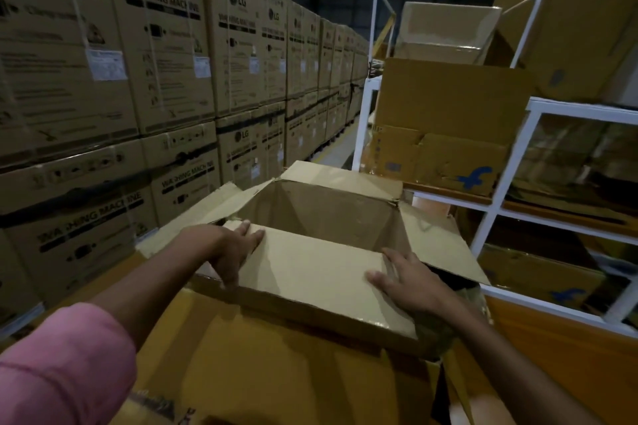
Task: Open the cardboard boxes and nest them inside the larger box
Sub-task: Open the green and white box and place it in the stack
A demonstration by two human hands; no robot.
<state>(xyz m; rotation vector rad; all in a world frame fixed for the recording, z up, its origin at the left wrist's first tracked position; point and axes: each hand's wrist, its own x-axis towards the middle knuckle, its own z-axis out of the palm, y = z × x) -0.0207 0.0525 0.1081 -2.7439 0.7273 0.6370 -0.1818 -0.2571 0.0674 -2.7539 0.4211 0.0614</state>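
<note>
Item one: open cardboard box [331, 214], held between my two hands, its four flaps spread and its inside hollow. The near flap [310, 272] lies folded toward me, and both hands work it.

Left hand [231, 252]: grips the flap's left end, fingers laid over the top edge, thumb pointing down along the outer side.

Right hand [407, 281]: rests flat on the flap's right end, fingers nearly straight and spread, curled round nothing.

Item two: larger box [276, 366], yellow-brown, directly under my forearms, with the open box sitting in its top.

Item three: stacked washing machine cartons [165, 55], a wall of them running away beyond my left hand.

Item four: white metal rack [511, 162] beyond my right hand, loaded with flattened and open brown boxes [455, 97], two showing a blue logo.

My left arm wears a pink sleeve [62, 366].
</note>
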